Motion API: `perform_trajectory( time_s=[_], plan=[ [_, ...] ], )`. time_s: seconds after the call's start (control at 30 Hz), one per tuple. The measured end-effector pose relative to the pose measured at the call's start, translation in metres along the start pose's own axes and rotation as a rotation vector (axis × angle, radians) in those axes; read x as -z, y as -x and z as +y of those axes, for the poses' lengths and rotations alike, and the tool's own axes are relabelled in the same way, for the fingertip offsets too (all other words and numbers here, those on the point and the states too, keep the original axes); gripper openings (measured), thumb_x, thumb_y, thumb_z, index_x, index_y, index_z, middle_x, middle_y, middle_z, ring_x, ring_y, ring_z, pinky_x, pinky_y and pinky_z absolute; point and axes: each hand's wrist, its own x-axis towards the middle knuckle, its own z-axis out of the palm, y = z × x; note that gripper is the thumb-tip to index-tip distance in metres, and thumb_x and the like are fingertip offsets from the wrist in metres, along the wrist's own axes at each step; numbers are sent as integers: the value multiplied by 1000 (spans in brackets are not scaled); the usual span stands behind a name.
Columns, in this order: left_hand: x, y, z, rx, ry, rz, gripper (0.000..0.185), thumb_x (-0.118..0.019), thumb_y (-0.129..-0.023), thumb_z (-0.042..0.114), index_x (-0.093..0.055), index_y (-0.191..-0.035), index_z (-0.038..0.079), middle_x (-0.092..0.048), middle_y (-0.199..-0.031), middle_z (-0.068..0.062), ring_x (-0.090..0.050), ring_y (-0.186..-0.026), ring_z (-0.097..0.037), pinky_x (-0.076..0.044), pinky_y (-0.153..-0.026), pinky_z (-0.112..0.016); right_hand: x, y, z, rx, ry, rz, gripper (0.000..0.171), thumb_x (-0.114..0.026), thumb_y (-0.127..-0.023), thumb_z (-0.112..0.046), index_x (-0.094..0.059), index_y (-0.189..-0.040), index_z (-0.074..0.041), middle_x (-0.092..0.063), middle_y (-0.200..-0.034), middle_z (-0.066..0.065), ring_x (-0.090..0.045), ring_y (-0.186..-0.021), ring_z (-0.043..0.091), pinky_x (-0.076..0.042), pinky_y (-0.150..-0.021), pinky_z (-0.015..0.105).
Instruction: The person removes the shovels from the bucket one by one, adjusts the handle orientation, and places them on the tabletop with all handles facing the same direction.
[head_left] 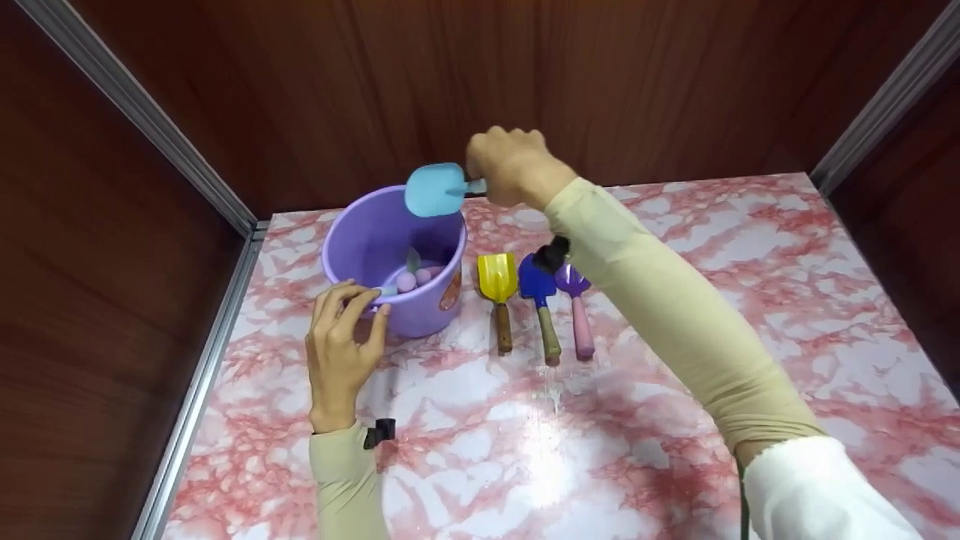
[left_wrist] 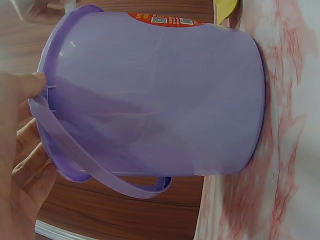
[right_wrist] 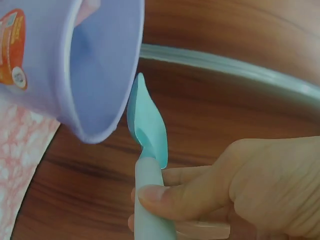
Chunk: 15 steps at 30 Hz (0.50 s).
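Right hand (head_left: 510, 166) raised above the far rim of the purple bucket (head_left: 375, 240), forearm in a beige sleeve stretched diagonally across the desk (head_left: 675, 420). Grip clamped on the handle of a light blue toy shovel (head_left: 435, 189), thumb pressed along the handle and fingers curled beneath, as seen from the right wrist. Blade held out leftward over the bucket's far edge, just beside the rim.

Left hand (head_left: 341, 349) at the bucket's near side, wrist straight, palm down. Thumb (left_wrist: 22, 87) and fingertips pinched on the near rim, close to where the bail handle (left_wrist: 100, 172) hinges. Bucket standing upright on the pink-and-white marbled desk, near its far left corner, with a few small pinkish pieces and a pale tool lying inside.

Just right of the bucket, laid side by side with blades pointing away: a yellow toy shovel (head_left: 498, 292) with a brown handle, a blue toy shovel (head_left: 538, 300) with a tan handle, a purple toy rake (head_left: 576, 304) with a pink handle. Dark wood panels behind and on both sides.
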Motion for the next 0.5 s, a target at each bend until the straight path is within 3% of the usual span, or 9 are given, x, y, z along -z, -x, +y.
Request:
perform_trajectory(
  time_s=[0.27,0.4,0.5],
  plan=[
    [0,2,-2,10,-3,-3,23,-81,-96,21,-80,-112,4,-73,-116,-15,-64,-127,-36,-50,-118,-39,-3,20,33,-14,-160,-40,54,-62,-87,8,-71,-139,-8,-69,-140,14,-65,-123,35,-55,-106,62],
    [1,2,-2,14,-1,2,23,-81,-96,21,-80,-112,4,-73,-117,-16,-64,-127,-36,-51,-117,-41,-7,30,47,-38,-214,-21,49,-62,-87,7,-74,-132,-8,-71,-130,13,-63,-108,30,-60,-93,54],
    [2,2,-3,13,-4,1,23,-81,-96,21,-80,-112,4,-73,-116,-16,-64,-127,-37,-52,-115,-42,-11,37,59,-53,-253,-11,47,-60,-86,7,-77,-127,-10,-72,-118,10,-59,-99,27,-55,-77,43]
  ],
)
